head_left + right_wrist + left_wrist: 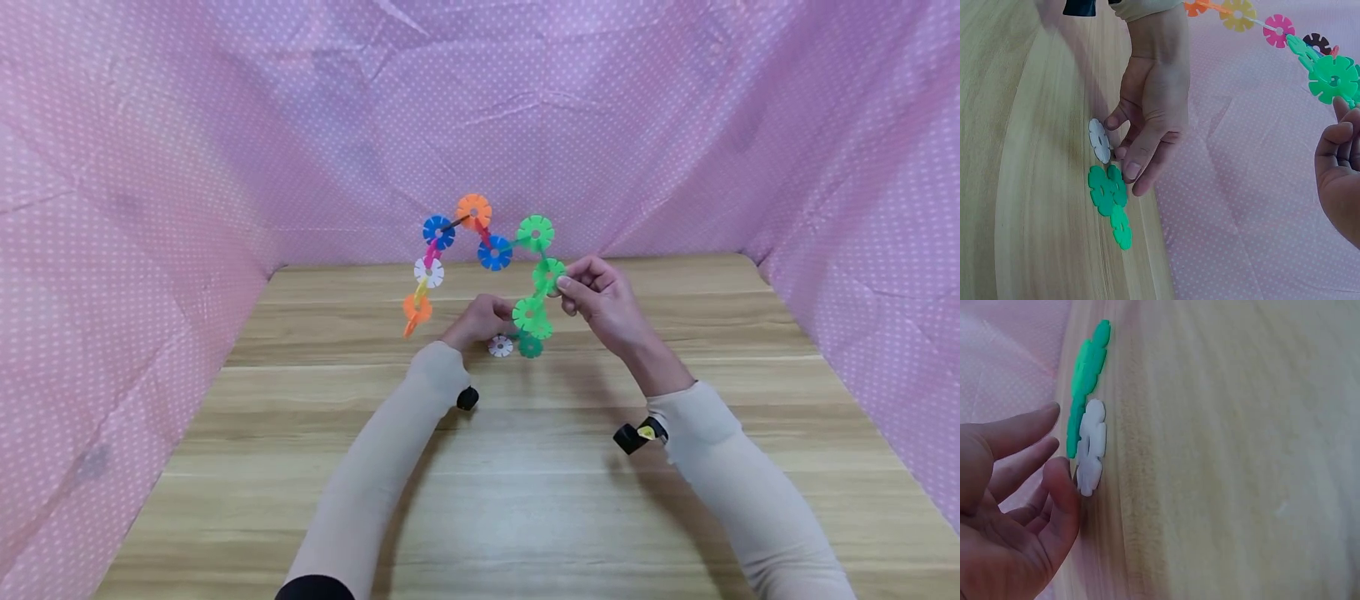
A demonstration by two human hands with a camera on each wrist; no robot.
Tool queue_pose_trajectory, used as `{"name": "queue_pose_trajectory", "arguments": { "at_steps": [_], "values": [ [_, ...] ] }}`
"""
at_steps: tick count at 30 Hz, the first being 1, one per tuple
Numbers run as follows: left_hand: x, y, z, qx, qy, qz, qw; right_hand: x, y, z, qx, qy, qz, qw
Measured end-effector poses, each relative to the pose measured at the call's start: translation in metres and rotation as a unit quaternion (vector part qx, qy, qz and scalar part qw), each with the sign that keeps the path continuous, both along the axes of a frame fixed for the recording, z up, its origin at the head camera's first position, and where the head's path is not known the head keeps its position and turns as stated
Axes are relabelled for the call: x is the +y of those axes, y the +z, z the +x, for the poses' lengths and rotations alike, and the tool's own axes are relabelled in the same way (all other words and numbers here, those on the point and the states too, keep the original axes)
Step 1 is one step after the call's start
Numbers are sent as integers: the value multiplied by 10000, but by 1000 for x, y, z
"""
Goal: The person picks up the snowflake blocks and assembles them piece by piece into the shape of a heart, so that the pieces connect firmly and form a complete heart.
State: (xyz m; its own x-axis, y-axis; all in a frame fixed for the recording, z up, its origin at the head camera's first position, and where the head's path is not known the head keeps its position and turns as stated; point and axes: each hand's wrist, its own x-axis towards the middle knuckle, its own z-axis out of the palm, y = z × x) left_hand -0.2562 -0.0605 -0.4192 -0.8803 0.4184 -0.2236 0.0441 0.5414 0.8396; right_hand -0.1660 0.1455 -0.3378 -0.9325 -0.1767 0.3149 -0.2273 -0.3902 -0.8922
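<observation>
My right hand (603,304) pinches a light green snowflake disc (546,275) between thumb and fingers. That disc belongs to a long chain of slotted plastic discs, arching up to an orange disc (474,208) and down left to another orange disc (417,308). Below the pinch, more green discs (528,314) lead down to a dark green disc (530,347) and a white disc (500,347) close over the table. My left hand (1016,494) has relaxed fingers, with fingertips right at the edges of the white disc (1092,447) and the dark green disc (1075,425).
A wood-grain table (480,500) lies beneath both hands. Pink dotted cloth (600,133) hangs behind it and along both sides. Black wrist cameras (628,437) sit on the cuffs of the light sleeves (742,475).
</observation>
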Motion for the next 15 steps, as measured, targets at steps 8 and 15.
{"name": "queue_pose_trajectory", "arguments": {
  "at_steps": [8,15],
  "values": [
    [7,-2,-2,154,168,-250,9994,2,-2,-1,46,-90,-15,9999],
    [9,-1,-4,67,291,-471,9984,4,-4,-3,2,-123,-12,9999]
  ]
}}
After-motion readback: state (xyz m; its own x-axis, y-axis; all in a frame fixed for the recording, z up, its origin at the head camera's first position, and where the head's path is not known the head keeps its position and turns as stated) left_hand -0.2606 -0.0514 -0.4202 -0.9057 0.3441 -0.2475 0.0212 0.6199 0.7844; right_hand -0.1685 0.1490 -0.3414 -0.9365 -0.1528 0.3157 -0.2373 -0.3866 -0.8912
